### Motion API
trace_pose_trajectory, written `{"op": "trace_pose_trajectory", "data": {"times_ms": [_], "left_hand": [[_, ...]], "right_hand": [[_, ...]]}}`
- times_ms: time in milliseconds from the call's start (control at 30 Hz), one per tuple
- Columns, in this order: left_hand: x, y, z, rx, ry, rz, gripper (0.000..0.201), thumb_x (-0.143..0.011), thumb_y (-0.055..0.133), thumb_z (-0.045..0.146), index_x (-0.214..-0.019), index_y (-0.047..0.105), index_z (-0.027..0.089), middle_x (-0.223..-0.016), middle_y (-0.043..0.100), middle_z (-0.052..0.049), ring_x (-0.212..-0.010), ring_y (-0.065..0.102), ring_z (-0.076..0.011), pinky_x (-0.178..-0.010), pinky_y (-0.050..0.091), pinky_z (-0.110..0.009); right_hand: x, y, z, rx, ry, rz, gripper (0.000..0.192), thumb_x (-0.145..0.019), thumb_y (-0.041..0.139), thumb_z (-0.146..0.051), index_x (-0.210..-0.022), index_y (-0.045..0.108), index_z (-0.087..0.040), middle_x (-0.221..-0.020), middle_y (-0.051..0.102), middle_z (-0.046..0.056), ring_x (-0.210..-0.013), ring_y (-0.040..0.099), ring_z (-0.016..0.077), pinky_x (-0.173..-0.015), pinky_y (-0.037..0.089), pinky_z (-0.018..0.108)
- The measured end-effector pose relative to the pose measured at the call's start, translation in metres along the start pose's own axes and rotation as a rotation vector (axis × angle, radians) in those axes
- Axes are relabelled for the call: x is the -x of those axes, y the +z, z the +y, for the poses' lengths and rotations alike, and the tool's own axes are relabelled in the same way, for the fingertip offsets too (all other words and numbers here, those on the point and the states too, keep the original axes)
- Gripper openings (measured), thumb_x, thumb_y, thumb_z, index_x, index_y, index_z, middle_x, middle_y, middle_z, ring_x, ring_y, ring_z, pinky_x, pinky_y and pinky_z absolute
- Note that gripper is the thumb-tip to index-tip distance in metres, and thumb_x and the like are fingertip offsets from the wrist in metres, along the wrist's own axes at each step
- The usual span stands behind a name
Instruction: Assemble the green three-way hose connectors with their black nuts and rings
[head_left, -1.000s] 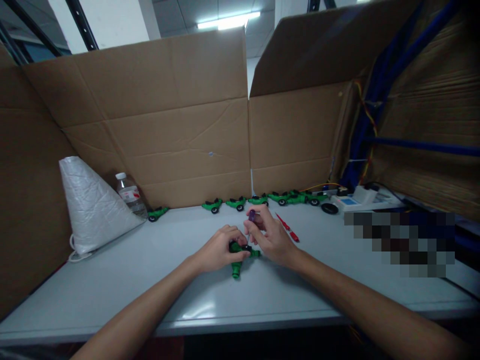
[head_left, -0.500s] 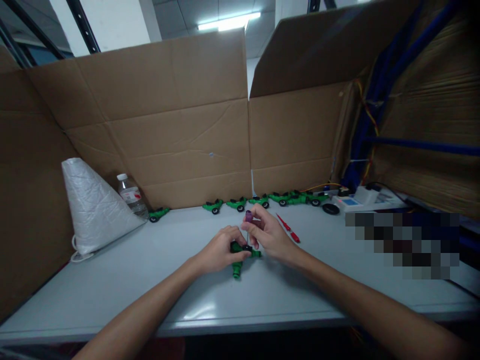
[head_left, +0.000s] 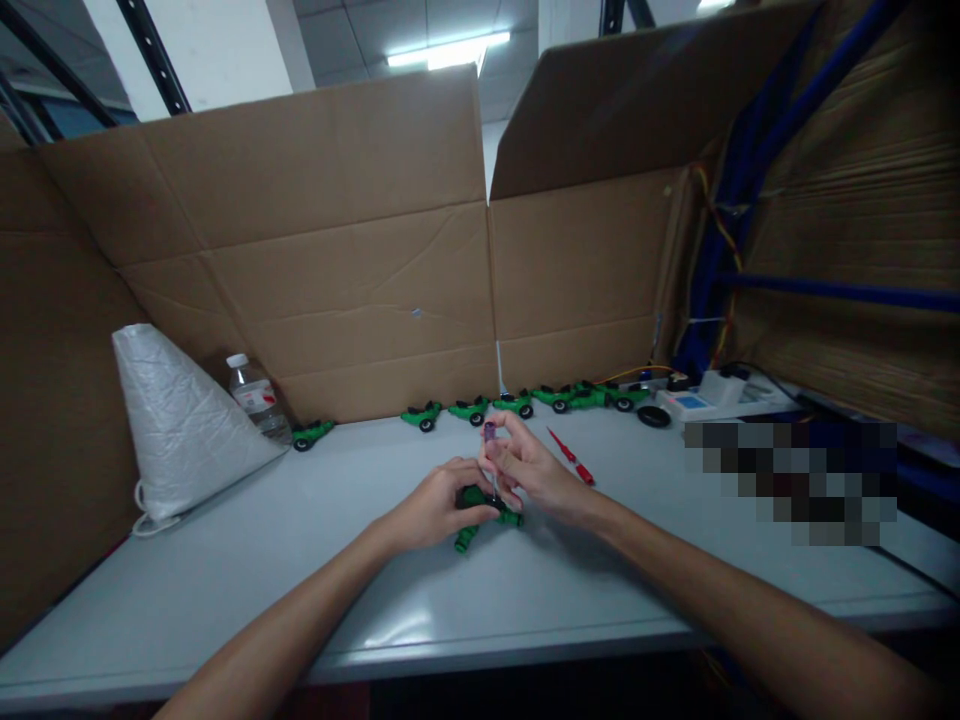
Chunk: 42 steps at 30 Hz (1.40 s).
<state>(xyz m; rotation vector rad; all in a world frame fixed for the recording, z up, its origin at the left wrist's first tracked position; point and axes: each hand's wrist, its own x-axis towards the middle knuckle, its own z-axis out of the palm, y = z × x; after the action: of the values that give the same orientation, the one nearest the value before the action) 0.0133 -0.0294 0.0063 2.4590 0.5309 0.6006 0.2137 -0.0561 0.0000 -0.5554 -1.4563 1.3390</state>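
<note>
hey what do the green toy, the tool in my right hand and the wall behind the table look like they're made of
Green toy: likely moulded plastic, slightly glossy, uniform colour. Tool: translucent purple handle, probably plastic; thin shaft looks metal. Wall: corrugated cardboard, matte brown with creases and flaps.

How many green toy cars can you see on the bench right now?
7, maybe more. One green car lies under the left hand; one sits near the bottle; five line the cardboard wall, the rightmost overlapping.
</note>
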Motion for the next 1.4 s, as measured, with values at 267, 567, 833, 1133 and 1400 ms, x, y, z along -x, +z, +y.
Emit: {"op": "trace_pose_trajectory", "data": {"times_ms": [267, 567, 833, 1133, 1400], "left_hand": [[0.004, 0.002, -0.003, -0.035, -0.037, 0.0, 0.019, -0.095, 0.073, 0.035, -0.107, 0.076, 0.021, -0.118, 0.074, -0.008, -0.115, 0.065, -0.0246, -0.106, 0.047, -0.037], [0.003, 0.003, 0.0, -0.078, -0.003, 0.002, 0.017, -0.096, 0.072, 0.035, -0.106, 0.077, 0.022, -0.116, 0.075, -0.007, -0.114, 0.066, -0.0236, -0.109, 0.044, -0.037], [0.002, 0.003, 0.003, -0.046, 0.01, 0.011, 0.017, -0.096, 0.073, 0.034, -0.107, 0.076, 0.022, -0.118, 0.075, -0.007, -0.115, 0.066, -0.023, -0.11, 0.044, -0.035], [0.002, 0.001, 0.003, -0.078, -0.01, 0.007, 0.019, -0.096, 0.072, 0.036, -0.107, 0.075, 0.021, -0.114, 0.076, -0.006, -0.111, 0.067, -0.0231, -0.108, 0.044, -0.036], [0.003, 0.002, -0.005, -0.102, -0.037, 0.041, 0.02, -0.095, 0.073, 0.036, -0.108, 0.075, 0.02, -0.116, 0.076, -0.008, -0.111, 0.067, -0.0244, -0.105, 0.047, -0.037]], "right_hand": [[-0.001, 0.0, 0.002, 0.055, 0.014, -0.008, 0.047, -0.094, 0.064, -0.067, -0.094, 0.055, -0.021, -0.067, 0.057, -0.006, -0.038, 0.037, 0.0047, -0.035, 0.032, 0.017], [0.001, 0.003, 0.0, 0.049, 0.034, -0.016, 0.052, -0.091, 0.065, -0.072, -0.104, 0.049, -0.024, -0.074, 0.054, -0.007, -0.042, 0.046, 0.0062, -0.038, 0.036, 0.018], [0.0, 0.003, -0.005, 0.092, 0.017, -0.059, 0.049, -0.095, 0.059, -0.071, -0.094, 0.053, -0.022, -0.075, 0.057, -0.004, -0.045, 0.044, 0.0068, -0.04, 0.037, 0.019], [-0.002, 0.002, 0.005, 0.103, -0.001, 0.0, 0.051, -0.085, 0.075, -0.067, -0.096, 0.05, -0.023, -0.074, 0.054, -0.007, -0.045, 0.037, 0.005, -0.039, 0.025, 0.018], [-0.003, 0.001, -0.006, 0.162, 0.021, -0.07, 0.049, -0.089, 0.069, -0.067, -0.092, 0.057, -0.02, -0.071, 0.059, -0.004, -0.043, 0.034, 0.0049, -0.038, 0.024, 0.019]]}}
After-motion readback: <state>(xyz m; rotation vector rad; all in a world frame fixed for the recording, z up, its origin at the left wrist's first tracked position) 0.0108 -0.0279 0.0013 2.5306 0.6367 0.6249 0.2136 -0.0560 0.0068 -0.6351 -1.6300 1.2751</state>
